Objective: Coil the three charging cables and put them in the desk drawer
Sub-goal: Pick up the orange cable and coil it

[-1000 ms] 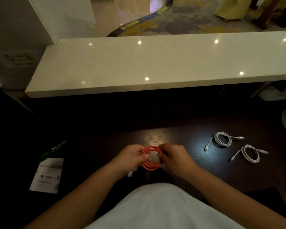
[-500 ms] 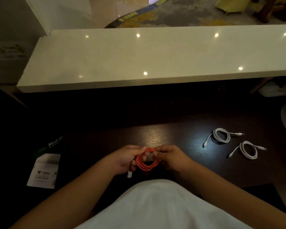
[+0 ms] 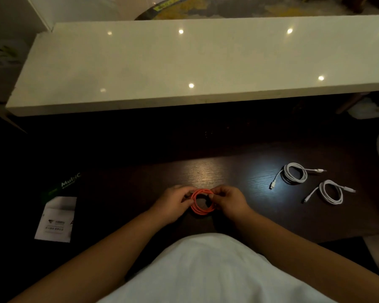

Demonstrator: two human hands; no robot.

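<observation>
Three cables show: one orange cable [image 3: 200, 204] and two white ones. The orange cable is wound into a ring above the dark tabletop [image 3: 239, 178], between both hands. The left hand [image 3: 174, 204] has its fingers [image 3: 187, 196] closed on the ring's left side; the right hand [image 3: 229, 202] pinches its right side. Right of the orange cable, well apart, lie the farther white coil [image 3: 294, 173] and nearer white coil [image 3: 332, 192]. One white leaflet [image 3: 56, 218] lies far left of it.

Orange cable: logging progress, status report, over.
Both hands, left and right, grip the coiled orange cable. Two coiled white cables lie on dark wooden desk. No drawer visible.
</observation>
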